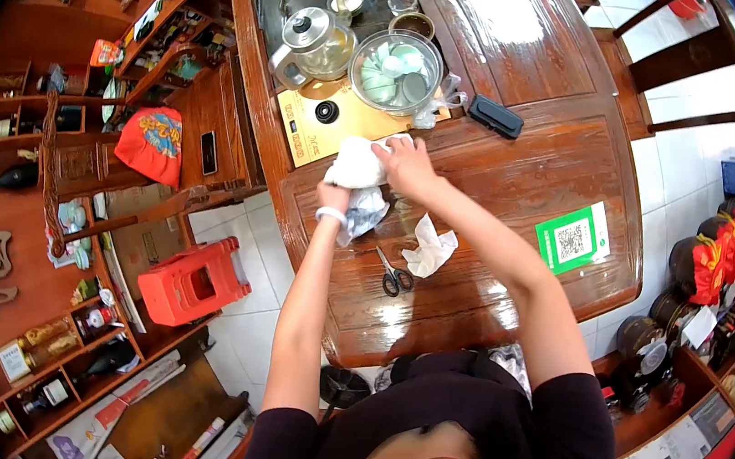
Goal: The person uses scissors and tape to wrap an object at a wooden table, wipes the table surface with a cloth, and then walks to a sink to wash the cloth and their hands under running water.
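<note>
My left hand [333, 196] is closed around the lower end of a white bundle [358, 165] that looks like cloth or paper. The fingers of my right hand [409, 166] bend over the bundle's upper right edge and pinch it. What the bundle may contain is hidden. A crumpled clear plastic bag [367, 214] lies just beside my left hand. Below it on the table are black-handled scissors [393, 275], blades pointing away from me, and a crumpled white tissue [430, 248].
Beyond my hands stand a glass bowl [437, 73] of pale green cups and a glass kettle [325, 52]. A yellow board [310, 135] lies beneath them. A black case [495, 116] and a green QR card [574, 237] lie rightward. A red stool [160, 291] stands left.
</note>
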A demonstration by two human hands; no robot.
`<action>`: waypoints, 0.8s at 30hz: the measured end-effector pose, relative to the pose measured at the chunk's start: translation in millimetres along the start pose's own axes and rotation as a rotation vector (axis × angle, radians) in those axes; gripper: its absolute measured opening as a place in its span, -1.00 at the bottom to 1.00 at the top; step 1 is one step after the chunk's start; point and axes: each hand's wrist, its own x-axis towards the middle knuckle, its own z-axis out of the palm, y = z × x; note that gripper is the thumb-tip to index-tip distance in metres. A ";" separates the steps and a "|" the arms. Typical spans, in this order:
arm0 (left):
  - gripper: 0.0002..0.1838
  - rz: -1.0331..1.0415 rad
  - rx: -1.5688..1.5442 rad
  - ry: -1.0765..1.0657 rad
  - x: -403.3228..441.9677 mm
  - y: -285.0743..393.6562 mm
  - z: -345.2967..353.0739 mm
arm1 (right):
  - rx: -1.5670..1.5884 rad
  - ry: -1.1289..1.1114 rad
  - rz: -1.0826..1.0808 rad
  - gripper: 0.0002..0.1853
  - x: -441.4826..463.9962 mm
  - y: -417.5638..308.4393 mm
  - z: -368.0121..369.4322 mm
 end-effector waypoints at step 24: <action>-0.49 -0.189 0.499 -0.412 -187.8 -8.8 -28.2 | 0.165 0.122 -0.112 -0.59 -185.4 16.0 76.8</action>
